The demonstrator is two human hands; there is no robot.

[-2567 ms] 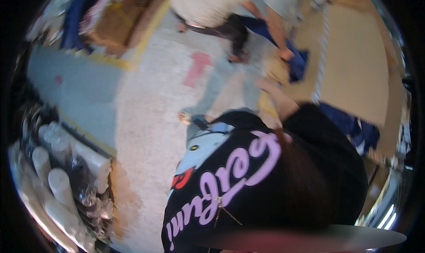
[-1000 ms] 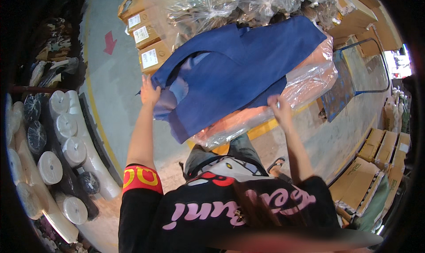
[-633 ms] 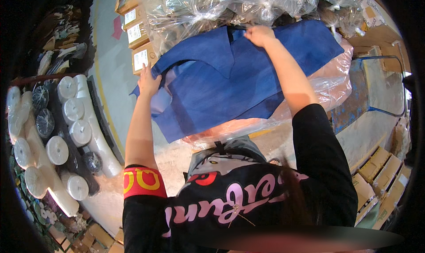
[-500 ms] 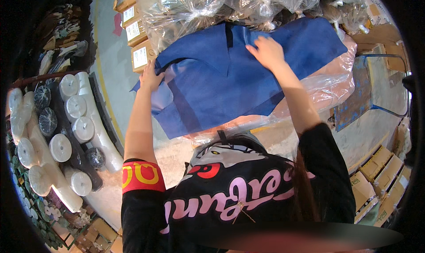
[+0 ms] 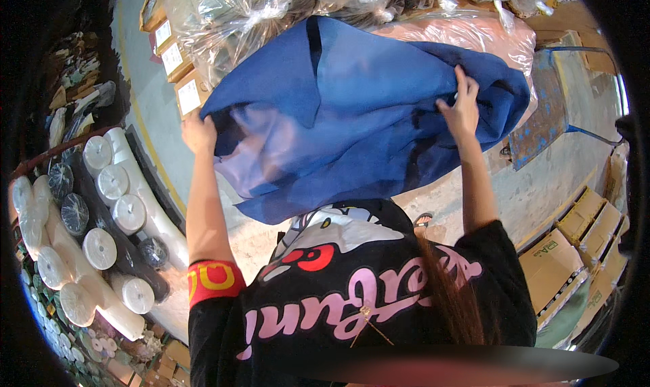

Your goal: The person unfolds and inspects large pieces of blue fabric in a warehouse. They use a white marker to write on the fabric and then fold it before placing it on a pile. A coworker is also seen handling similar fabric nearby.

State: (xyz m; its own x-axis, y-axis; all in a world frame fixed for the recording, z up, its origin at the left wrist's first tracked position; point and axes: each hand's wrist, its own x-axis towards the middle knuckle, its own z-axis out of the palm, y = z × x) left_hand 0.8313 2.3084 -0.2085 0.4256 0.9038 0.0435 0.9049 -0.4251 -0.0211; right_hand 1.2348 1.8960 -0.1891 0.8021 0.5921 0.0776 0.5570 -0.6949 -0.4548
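Note:
A large blue sheet (image 5: 379, 82), supple like leather and irregular in outline, spreads between my two hands in front of my body. My left hand (image 5: 198, 133) grips its left edge, thumb on top. Toward the other end, my right hand (image 5: 463, 113) has its fingers curled into the material, which bunches in folds around it. The sheet billows up in the middle, with dark slits or creases at its far edge and left side. Beneath and beyond it lies a pinkish stack wrapped in clear plastic (image 5: 504, 35), partly covered.
Plastic-wrapped bundles (image 5: 271, 14) line the far side, with labelled cartons (image 5: 191, 92) at their left. Wrapped white and black rolls (image 5: 99, 248) stand at left. A blue-framed cart (image 5: 538, 133) is at right, above flattened cardboard boxes (image 5: 552, 272). A sandalled foot (image 5: 423, 220) shows below the sheet.
The sheet has been lifted and pulled toward me, going from fairly flat to billowed and folded. My left hand moved left and nearer; my right hand moved right and nearer.

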